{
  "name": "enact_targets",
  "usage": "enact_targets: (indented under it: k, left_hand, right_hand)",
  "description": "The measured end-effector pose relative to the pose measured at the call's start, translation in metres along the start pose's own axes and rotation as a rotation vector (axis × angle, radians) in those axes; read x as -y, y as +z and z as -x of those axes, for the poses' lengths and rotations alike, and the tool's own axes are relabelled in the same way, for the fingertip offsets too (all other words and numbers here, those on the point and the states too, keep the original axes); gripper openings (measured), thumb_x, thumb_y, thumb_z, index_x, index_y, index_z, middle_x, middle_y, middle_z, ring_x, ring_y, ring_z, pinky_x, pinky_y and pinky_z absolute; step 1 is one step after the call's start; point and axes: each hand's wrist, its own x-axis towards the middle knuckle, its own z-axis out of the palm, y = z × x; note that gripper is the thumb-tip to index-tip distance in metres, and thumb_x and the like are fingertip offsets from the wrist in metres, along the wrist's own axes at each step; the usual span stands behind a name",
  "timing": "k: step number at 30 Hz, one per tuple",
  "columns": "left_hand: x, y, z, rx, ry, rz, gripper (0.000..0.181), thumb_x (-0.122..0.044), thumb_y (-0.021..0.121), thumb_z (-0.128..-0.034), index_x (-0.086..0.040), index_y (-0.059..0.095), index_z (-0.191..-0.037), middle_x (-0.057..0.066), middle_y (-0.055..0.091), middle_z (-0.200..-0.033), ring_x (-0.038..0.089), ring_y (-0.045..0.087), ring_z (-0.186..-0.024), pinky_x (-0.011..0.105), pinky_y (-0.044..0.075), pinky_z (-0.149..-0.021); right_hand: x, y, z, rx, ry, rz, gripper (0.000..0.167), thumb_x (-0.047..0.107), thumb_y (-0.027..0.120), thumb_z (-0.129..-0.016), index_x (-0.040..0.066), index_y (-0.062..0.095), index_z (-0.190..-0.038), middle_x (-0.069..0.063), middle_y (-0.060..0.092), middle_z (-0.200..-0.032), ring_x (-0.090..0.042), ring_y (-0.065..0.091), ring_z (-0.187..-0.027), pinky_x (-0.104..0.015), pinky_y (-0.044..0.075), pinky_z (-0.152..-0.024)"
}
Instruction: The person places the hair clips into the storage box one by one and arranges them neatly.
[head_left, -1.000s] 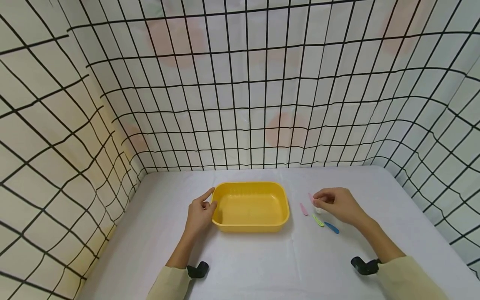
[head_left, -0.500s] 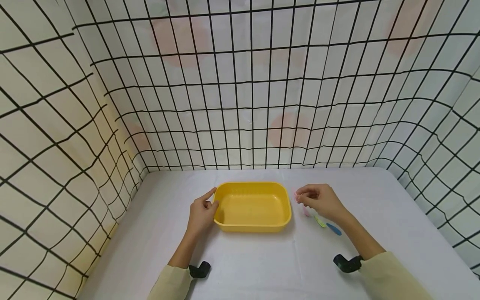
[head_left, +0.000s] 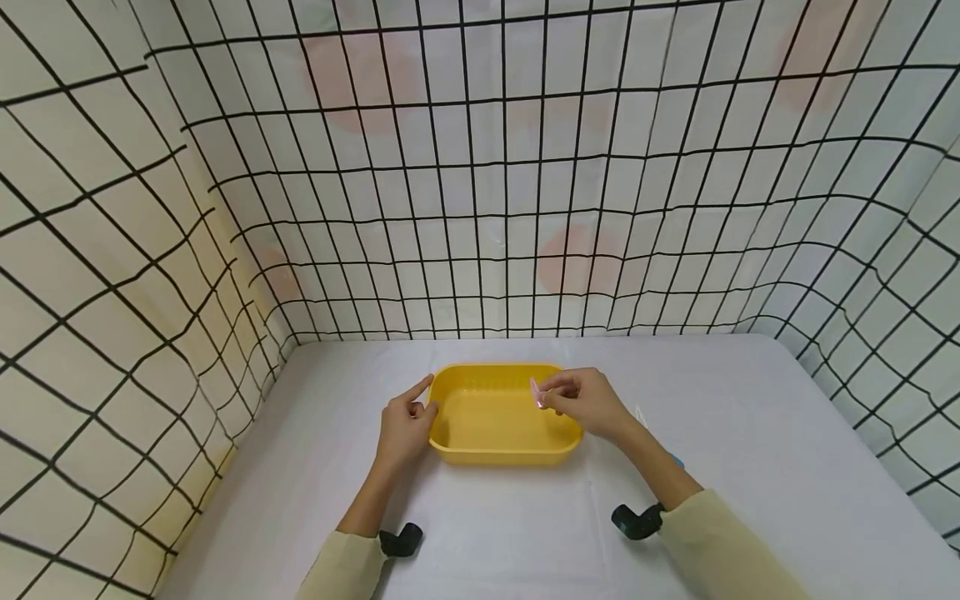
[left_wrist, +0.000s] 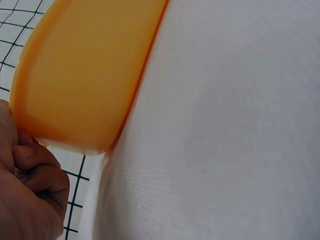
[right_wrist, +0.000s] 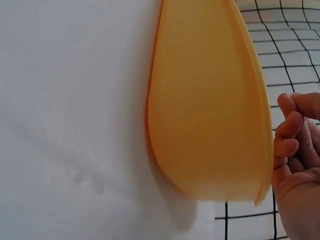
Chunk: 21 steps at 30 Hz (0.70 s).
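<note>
A yellow plastic basin [head_left: 487, 457] stands on the white-covered table. My left hand [head_left: 402, 429] holds its left rim, with the thumb at the edge; in the left wrist view that hand's fingers [left_wrist: 37, 167] look curled beside the basin wall [left_wrist: 75, 85]. Over the basin's right part, my right hand [head_left: 588, 403] pinches a small pink hair clip [head_left: 537, 393] between thumb and fingertips. From the right wrist, the hand [right_wrist: 302, 145] appears above the rim, and the clip is not visible there.
Right of the basin, a white clip [head_left: 641, 417] and the end of a blue clip [head_left: 678, 462] show around my right forearm, which covers that spot. Black grid netting [head_left: 480, 217] in front of white cloth encloses the table [head_left: 510, 533] at the back and sides.
My right hand has carried the pink clip leftward from the clips on the table to over the basin. The forearm now covers the green clip and another pink one. The left hand stays put.
</note>
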Motion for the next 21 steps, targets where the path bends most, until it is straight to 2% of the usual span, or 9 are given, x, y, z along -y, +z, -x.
enact_targets:
  k: [5,13,17,21]
  left_hand:
    - [0.001,0.001,-0.001,0.001,-0.012,0.002,0.051,-0.016,0.066,-0.0949,-0.020,0.061,-0.145,-0.002,0.042,-0.056,0.011,0.034,-0.047,0.021,0.031,-0.044]
    - [0.002,0.000,-0.002,-0.003,-0.004,-0.003,0.051,-0.015,0.066,-0.0934,-0.021,0.062,-0.144,-0.002,0.041,-0.054,0.011,0.033,-0.046,0.022,0.030,-0.043]
    - [0.004,0.001,-0.004,0.002,0.006,0.003,0.052,-0.014,0.066,-0.0916,-0.022,0.063,-0.143,-0.003,0.042,-0.054,0.010,0.033,-0.046,0.021,0.029,-0.043]
    - [0.006,0.000,-0.004,0.004,0.006,-0.003,0.053,-0.014,0.066,-0.0901,-0.024,0.064,-0.142,-0.004,0.044,-0.054,0.010,0.033,-0.045,0.020,0.029,-0.043]
  right_hand:
    - [0.005,0.019,-0.011,-0.008,0.013,0.010,0.022,0.023,0.075,-0.093,0.006,0.079,-0.107,-0.011,0.076,-0.087,-0.023,0.065,-0.071,-0.026,0.053,-0.064]
    - [0.017,0.047,-0.027,-0.022,0.119,-0.065,0.018,0.020,0.075,-0.092,0.006,0.079,-0.101,-0.009,0.077,-0.082,-0.030,0.068,-0.072,-0.023,0.051,-0.061]
    - [0.023,0.064,-0.035,-0.023,0.182,-0.073,0.017,0.019,0.076,-0.091,0.005,0.079,-0.100,-0.003,0.077,-0.078,-0.029,0.070,-0.071,-0.025,0.053,-0.060]
    - [0.027,0.080,-0.041,0.006,0.228,-0.085,0.013,0.015,0.075,-0.090,0.004,0.079,-0.097,-0.004,0.076,-0.077,-0.025,0.069,-0.068,-0.025,0.053,-0.060]
